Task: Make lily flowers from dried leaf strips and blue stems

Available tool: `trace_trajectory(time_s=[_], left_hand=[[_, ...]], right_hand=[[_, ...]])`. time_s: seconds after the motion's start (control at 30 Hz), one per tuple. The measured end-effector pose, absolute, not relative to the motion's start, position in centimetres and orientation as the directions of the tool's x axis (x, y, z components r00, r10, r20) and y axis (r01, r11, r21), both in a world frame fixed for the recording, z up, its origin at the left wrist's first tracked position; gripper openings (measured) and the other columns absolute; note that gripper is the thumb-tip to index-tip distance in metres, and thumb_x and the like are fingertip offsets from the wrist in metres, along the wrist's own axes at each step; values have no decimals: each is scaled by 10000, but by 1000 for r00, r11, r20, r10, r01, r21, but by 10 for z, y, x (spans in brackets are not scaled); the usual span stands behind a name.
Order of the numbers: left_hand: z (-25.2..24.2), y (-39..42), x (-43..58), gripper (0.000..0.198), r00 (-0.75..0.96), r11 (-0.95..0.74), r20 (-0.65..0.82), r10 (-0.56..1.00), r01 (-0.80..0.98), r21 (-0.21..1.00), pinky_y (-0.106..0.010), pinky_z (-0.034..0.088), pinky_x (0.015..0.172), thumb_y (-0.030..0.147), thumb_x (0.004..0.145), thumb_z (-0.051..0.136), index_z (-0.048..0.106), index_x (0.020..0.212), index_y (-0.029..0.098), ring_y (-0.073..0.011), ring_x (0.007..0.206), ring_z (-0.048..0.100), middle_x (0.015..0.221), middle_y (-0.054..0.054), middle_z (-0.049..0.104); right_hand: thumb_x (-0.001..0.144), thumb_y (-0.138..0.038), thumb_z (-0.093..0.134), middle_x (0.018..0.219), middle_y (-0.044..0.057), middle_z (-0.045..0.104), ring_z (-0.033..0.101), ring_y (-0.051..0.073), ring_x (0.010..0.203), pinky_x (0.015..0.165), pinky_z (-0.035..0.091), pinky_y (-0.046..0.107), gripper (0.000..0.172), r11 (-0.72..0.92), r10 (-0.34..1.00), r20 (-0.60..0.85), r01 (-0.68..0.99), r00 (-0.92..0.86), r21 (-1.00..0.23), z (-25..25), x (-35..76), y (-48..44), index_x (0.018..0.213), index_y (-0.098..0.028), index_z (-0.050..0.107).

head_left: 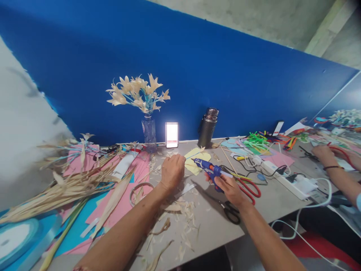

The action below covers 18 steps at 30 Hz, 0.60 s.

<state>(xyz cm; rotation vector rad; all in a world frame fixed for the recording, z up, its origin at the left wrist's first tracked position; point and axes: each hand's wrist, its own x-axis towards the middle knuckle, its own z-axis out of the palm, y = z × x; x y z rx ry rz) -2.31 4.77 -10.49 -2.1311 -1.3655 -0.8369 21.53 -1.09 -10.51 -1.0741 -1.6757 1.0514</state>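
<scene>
My right hand [229, 188] is wrapped round a blue hot glue gun [204, 165], its nozzle pointing left toward my other hand. A white glue stick shows at the gun's rear. My left hand [173, 169] is closed in a pinch on a thin light-blue flower stem [194, 153], which sticks out to the right and ends in a small pale petal. Beneath the stem lies a yellow sheet [197, 167]. Black-handled scissors [231, 211] rest below the gun, and red-handled scissors [251, 190] lie beside my right hand.
Left of my arm are dried corn husks [42, 197], pink paper [138, 167] and a ribbon roll [17, 237]. At the back stand a vase [149, 133] of husk flowers, a lit phone [172, 134] and a thermos [208, 128]. A power strip [287, 180] and a co-worker's hands [324, 156] are right.
</scene>
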Motion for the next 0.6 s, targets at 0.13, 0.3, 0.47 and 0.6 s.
trace_trajectory(time_s=[0.13,0.3,0.47,0.6], left_hand=[[-105,48,-20,170,309,-395,721,620,917,-53,-373,326,687,147,961,519,621,835,200,-244,740,556,761,-57,630],[-106,47,-20,179,313,-410,709,632,912,-37,-371,327,685,143,966,507,625,845,201,-242,746,552,767,-61,628],[-106,47,-22,178,330,-427,722,609,903,-52,-368,329,698,144,975,491,618,864,203,-238,755,554,779,-60,626],[-106,47,-22,176,342,-437,726,597,897,-63,-368,329,704,144,977,488,614,869,202,-237,761,553,785,-59,629]], right_hand=[[901,-634,572,862,88,715,540,160,667,601,434,272,544,271,944,220,194,-247,-943,-101,211,-10,1049,-143,755],[892,-649,572,855,90,713,536,161,672,591,431,267,564,269,942,219,182,-253,-946,-100,207,-10,1054,-140,751],[884,-657,571,833,83,699,524,159,658,587,428,268,572,251,946,196,199,-259,-947,-102,208,-7,1059,-142,750],[895,-637,571,800,72,681,514,151,638,578,419,264,551,250,945,191,210,-267,-945,-103,210,-6,1045,-142,758]])
